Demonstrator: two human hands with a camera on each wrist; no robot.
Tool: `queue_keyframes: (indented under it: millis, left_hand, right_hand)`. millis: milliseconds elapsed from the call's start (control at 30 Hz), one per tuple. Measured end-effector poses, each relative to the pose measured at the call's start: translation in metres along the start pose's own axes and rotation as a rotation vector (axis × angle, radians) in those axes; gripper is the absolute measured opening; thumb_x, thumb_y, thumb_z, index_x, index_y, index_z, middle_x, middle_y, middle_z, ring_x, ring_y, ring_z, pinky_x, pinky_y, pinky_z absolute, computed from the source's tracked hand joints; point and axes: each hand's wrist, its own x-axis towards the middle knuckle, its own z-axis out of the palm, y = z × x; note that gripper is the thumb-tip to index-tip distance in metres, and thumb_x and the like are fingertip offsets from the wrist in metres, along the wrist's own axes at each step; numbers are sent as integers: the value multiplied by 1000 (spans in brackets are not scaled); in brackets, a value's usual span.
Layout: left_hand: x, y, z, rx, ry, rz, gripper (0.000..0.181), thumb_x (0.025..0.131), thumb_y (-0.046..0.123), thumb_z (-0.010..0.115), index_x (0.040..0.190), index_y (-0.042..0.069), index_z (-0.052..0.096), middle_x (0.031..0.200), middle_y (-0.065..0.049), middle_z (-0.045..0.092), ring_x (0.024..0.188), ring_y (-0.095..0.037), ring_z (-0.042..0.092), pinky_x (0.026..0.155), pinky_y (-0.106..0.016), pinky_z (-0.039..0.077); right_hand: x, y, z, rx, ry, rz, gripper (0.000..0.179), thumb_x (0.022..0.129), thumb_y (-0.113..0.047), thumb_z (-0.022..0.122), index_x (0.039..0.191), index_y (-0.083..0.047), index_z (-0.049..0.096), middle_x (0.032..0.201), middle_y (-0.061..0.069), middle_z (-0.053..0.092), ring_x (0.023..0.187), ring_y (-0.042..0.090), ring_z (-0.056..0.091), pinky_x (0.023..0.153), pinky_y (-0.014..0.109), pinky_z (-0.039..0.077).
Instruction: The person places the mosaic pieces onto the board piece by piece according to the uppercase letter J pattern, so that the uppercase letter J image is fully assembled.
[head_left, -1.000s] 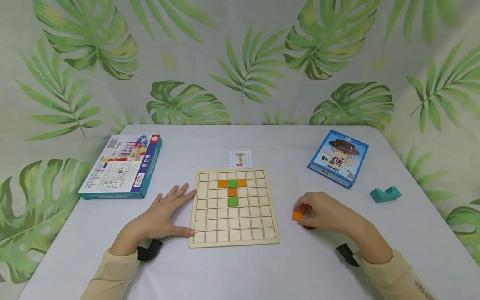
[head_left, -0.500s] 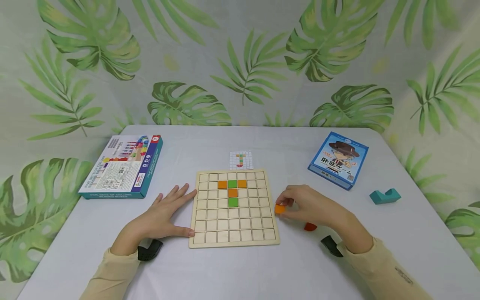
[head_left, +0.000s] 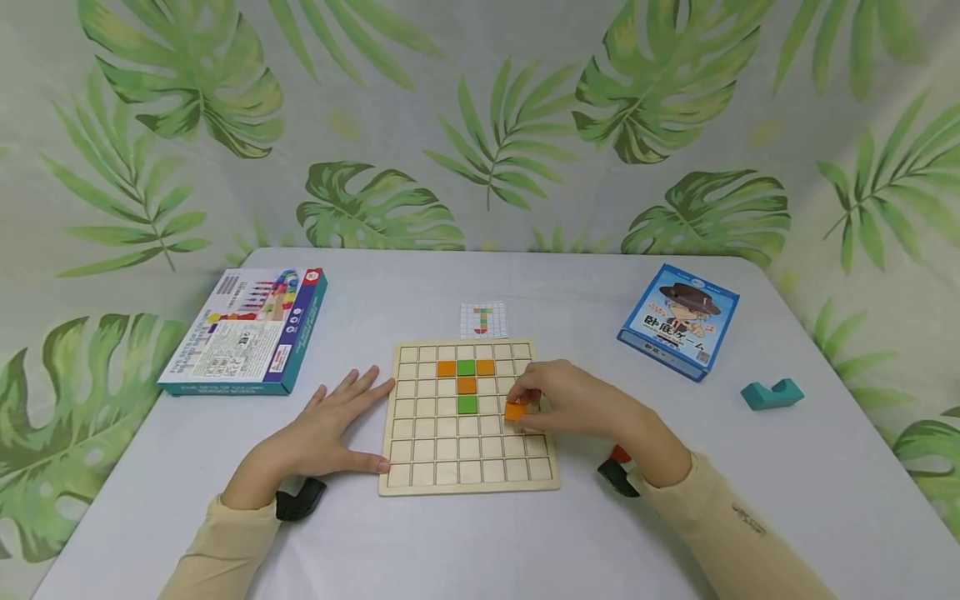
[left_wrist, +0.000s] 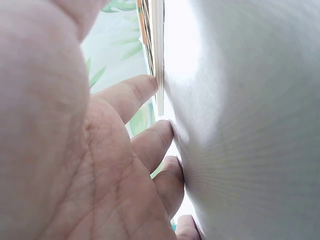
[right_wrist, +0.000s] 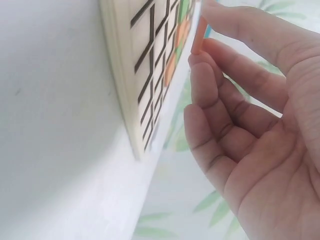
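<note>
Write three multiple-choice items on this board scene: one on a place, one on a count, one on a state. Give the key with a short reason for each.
1. Where does the teal block lie?
A. on the wooden grid board
B. on the table, right of the blue card box
C. on top of the long game box

2. How many coloured tiles already lie in the board's cells?
A. three
B. five
C. eight

3. What is the right hand doing?
A. pinching an orange tile over the board
B. lying flat on the table
C. holding the pattern card

Key:
1 B: the block sits on the bare table, to the right of the blue card box.
2 B: three orange and two green tiles form a T on the wooden grid board.
3 A: its fingertips pinch the orange tile above the board's right part, while the left hand rests flat at the board's left edge.
</note>
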Motion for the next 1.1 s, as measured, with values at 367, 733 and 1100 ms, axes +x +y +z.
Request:
queue_keyframes:
  millis: [367,733,1100]
  left_hand:
    - [1,1,0,-4,1,0,115,78,64,88,170,23,34,181,-15,18,167,-49,9,126,-81,2]
    - [1,-2,1,0,4,3,114,78,65,88,170,25,34,181,-14,19,167,-49,10,126,-81,2]
    - [0,1,-1,-8,-1,-2,115,78,64,89,170,25,34,181,-15,18,167,-49,10,126,-81,2]
  right_hand:
    - [22,-13,7,4,-32,-53,18,92,-18,86,107,-9,80,97,-4,73,89,12,64,82,23,56]
    - [36,-20,14,21,-52,-48,20,91,-20,87,107,-11,80,96,-4,72,89,19,67,80,22,55]
    - [43,-22,19,6,-53,-63,20,91,-19,86,108,-10,80,98,-1,74,84,14,64,76,22,53]
